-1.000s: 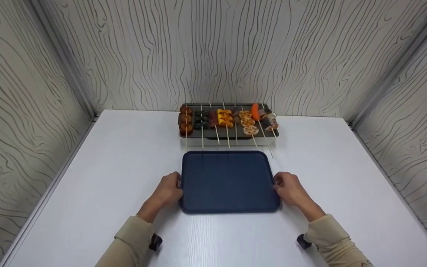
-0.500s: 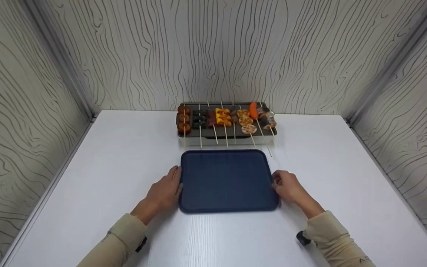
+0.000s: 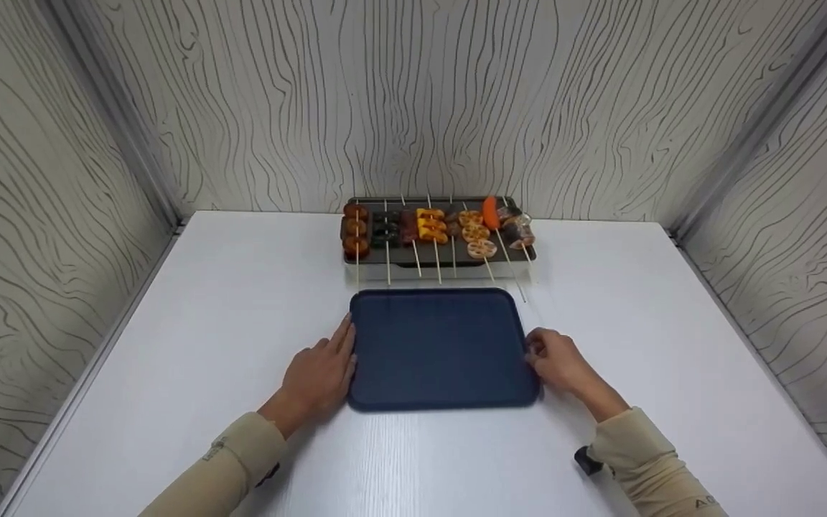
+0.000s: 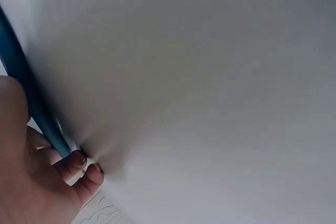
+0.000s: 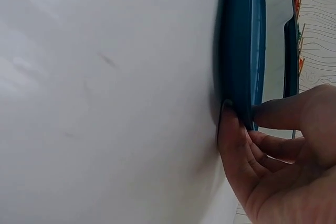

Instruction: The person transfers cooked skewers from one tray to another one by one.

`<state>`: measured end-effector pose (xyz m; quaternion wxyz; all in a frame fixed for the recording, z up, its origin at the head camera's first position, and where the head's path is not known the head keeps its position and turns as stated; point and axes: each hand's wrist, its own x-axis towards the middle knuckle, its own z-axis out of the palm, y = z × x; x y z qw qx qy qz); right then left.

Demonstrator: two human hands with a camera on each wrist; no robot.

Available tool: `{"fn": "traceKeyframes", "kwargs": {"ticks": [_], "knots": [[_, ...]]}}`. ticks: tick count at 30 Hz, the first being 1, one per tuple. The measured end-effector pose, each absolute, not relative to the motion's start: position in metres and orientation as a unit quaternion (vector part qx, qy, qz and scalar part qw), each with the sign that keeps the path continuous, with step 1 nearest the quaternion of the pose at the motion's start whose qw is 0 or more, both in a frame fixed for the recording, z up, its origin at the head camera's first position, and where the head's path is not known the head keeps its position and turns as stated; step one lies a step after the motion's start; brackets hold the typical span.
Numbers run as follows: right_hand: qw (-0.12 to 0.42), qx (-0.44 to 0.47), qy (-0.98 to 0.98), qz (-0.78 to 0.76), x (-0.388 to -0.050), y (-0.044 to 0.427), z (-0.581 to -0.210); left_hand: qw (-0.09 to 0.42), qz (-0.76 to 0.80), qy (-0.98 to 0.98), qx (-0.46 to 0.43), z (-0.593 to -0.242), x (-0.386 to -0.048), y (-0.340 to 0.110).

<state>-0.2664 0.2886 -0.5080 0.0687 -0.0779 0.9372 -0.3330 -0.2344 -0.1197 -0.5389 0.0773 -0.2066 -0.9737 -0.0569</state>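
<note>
Head view, left hand (image 3: pixel 318 377) straight-fingered against blue tray (image 3: pixel 442 352), grip loose, right hand (image 3: pixel 561 361) opposite, grip pinching the rim (image 3: pixel 519 316).

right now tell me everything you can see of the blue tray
The blue tray is rectangular with rounded corners and a raised rim, navy from the head view and more teal from the wrists. It looks like smooth plastic. It lies right way up on the white table, nearer the person than the dark griddle. The left hand touches its left edge; the right hand pinches its right edge. Its underside is mostly hidden.
</note>
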Motion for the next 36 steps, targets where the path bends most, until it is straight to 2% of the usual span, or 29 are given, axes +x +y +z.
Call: {"fn": "traceKeyframes", "kwargs": {"ticks": [4, 17, 22, 27, 31, 36], "knots": [[0.064, -0.087, 0.937, -0.332, -0.266, 0.291, -0.508, 0.114, -0.049, -0.968, -0.217, -0.54, -0.234, -0.122], [0.087, -0.083, 0.921, -0.37, -0.268, 0.292, -0.505, 0.169, -0.041, -0.956, -0.234, -0.547, -0.238, -0.127], [0.091, -0.087, 0.913, -0.388, -0.267, 0.299, -0.49, 0.174, -0.028, -0.956, -0.236, -0.547, -0.236, -0.126], [0.079, -0.058, 0.914, -0.394, -0.276, 0.312, -0.457, 0.187, -0.012, -0.952, -0.24, -0.545, -0.237, -0.125], [0.075, -0.045, 0.917, -0.39, -0.283, 0.321, -0.434, 0.17, -0.007, -0.957, -0.234, -0.541, -0.235, -0.124], [0.085, -0.032, 0.919, -0.384, -0.292, 0.326, -0.424, 0.162, -0.015, -0.959, -0.233, -0.54, -0.233, -0.123]]}}
